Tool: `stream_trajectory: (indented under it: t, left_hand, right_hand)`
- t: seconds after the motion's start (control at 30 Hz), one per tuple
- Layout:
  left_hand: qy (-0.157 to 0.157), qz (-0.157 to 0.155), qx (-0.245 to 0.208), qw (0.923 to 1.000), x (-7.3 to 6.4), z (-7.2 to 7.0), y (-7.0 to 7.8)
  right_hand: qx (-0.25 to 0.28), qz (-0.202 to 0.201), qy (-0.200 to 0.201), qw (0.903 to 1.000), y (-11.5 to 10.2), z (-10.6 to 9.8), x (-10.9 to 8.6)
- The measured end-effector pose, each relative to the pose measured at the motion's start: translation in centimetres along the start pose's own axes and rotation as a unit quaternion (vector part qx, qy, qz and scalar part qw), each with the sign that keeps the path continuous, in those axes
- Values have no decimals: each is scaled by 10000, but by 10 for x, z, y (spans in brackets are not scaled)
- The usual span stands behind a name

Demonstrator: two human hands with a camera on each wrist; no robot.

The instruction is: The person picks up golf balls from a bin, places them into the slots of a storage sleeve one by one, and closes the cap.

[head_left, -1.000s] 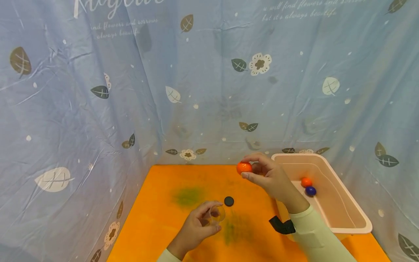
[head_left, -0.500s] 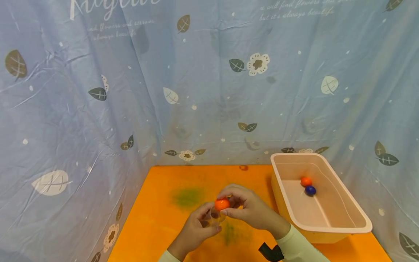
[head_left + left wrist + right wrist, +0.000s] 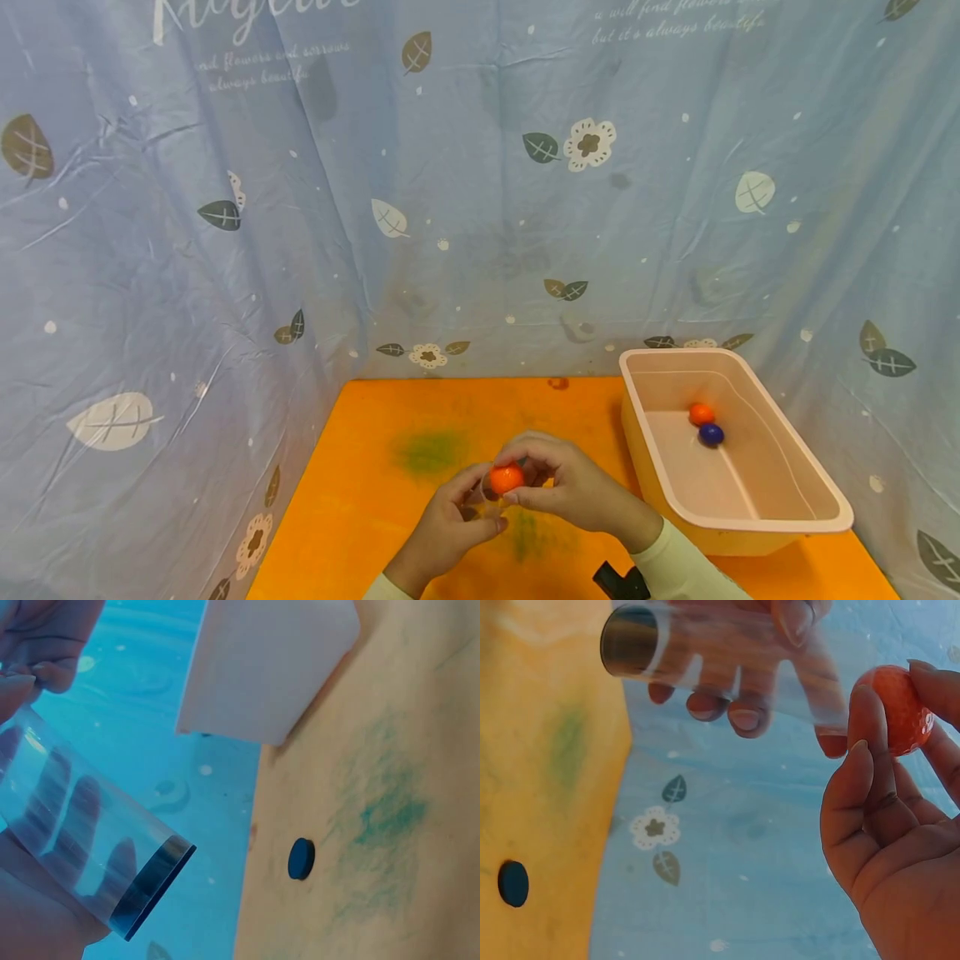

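Note:
My left hand (image 3: 442, 525) grips a clear tube (image 3: 112, 817) with a black end (image 3: 630, 641), its fingers visible through the wall. In the head view the tube's open mouth faces up. My right hand (image 3: 573, 487) pinches an orange dimpled golf ball (image 3: 507, 479) between thumb and fingertips, right at that mouth. The right wrist view has the ball (image 3: 898, 709) at the tube's rim; whether any of it is inside I cannot tell. A black round lid (image 3: 301, 859) lies on the table beyond the hands, hidden in the head view.
A pale pink tub (image 3: 645, 433) stands at the table's right, holding an orange ball (image 3: 701, 414) and a dark blue ball (image 3: 711, 434). The table (image 3: 360, 475) is orange with green smudges. A patterned blue curtain (image 3: 465, 275) closes off the back and sides.
My right hand has carried the orange golf ball down and left from beside the tub to the tube's mouth. My left hand has stayed nearly still, gripping the tube.

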State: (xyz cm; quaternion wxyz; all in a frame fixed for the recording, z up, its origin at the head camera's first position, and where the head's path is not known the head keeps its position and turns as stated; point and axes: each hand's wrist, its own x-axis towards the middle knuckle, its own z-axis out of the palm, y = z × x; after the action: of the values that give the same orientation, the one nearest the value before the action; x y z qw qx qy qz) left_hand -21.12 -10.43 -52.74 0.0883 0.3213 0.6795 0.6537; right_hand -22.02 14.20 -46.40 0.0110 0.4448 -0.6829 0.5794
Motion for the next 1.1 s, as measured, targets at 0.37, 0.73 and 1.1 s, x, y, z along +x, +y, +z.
stream_trajectory:
  t: [0.37, 0.73, 1.1]
  left_hand:
    - [-23, 170, 121, 9998, 0, -1, -3]
    - [-13, -122, 178, 9998, -3, -3, 0]
    - [17, -319, 58, 9995, -6, -5, 2]
  right_hand:
    - [-316, 477, 279, 9980, -3, -18, 0]
    - [-768, 709, 913, 9903, -15, -58, 7]
    - [-1737, 1150, 1710, 9630, -29, -132, 16]
